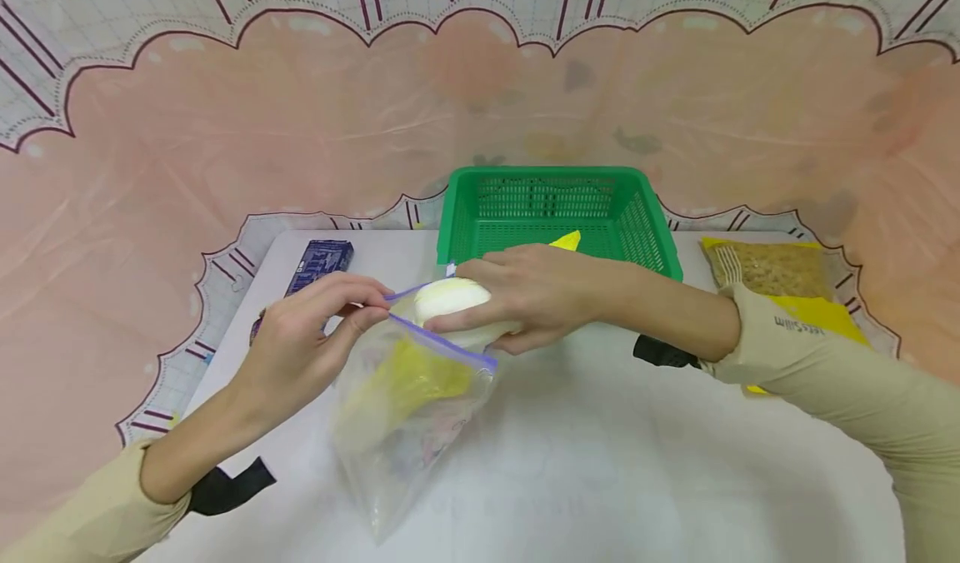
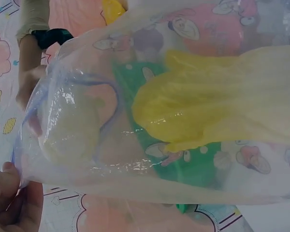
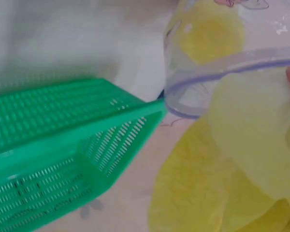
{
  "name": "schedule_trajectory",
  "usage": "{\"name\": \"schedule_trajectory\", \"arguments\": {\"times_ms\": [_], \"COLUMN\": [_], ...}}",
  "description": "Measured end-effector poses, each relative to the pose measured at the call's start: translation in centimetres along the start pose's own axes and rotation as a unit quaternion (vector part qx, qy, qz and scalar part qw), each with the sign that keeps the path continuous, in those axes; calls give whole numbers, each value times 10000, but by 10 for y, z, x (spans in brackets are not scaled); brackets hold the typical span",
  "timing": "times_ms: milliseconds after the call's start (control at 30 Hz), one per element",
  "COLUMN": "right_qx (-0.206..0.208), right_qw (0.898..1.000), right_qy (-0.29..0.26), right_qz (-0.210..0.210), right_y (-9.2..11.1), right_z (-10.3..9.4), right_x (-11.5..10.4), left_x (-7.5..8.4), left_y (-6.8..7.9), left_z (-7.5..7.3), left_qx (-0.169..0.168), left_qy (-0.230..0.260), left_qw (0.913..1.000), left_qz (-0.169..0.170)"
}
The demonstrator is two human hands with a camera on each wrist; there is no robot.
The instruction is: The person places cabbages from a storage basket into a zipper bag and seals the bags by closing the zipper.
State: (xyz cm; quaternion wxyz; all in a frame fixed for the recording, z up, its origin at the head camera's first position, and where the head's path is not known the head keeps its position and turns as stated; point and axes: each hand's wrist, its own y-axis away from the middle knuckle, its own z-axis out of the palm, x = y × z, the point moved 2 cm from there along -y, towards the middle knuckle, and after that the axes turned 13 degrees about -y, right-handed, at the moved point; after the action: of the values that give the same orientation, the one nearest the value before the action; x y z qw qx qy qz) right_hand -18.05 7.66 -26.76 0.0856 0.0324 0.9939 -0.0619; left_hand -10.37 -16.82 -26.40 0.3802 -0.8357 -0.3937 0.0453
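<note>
A clear zip bag with a purple zip edge and cartoon prints hangs over the table. My left hand pinches its mouth at the left between thumb and fingers. Inside lies a yellow and white napa cabbage, seen through the plastic. My right hand grips a second napa cabbage, its white base at the bag's opening. The yellow leaves of this one stick out behind, on the outer side of the bag's mouth. My right palm is hidden.
Behind the right hand stands a green plastic basket. A dark blue packet lies at the table's back left, partly behind my left hand. Yellow packets lie at the far right, partly under the right sleeve.
</note>
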Motion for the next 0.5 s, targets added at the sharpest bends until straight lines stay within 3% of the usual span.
{"name": "schedule_trajectory", "arguments": {"times_ms": [100, 167, 300, 500], "right_qx": [-302, -657, -1191, -1658], "right_qw": [9994, 9954, 9744, 9364], "right_qy": [-127, -649, -1814, -3037], "right_qz": [62, 262, 593, 580], "right_y": [-4, -8, -15, -25], "right_z": [-2, -3, -1, 9], "right_x": [-1, 2, 11, 18], "left_x": [1, 3, 6, 8], "left_y": [-3, -4, -5, -6], "left_z": [4, 6, 11, 19], "left_qx": [-56, -36, -40, -134], "left_qy": [139, 182, 145, 161], "left_qw": [9999, 9998, 9999, 9998], "left_qz": [-52, -66, -25, 10]}}
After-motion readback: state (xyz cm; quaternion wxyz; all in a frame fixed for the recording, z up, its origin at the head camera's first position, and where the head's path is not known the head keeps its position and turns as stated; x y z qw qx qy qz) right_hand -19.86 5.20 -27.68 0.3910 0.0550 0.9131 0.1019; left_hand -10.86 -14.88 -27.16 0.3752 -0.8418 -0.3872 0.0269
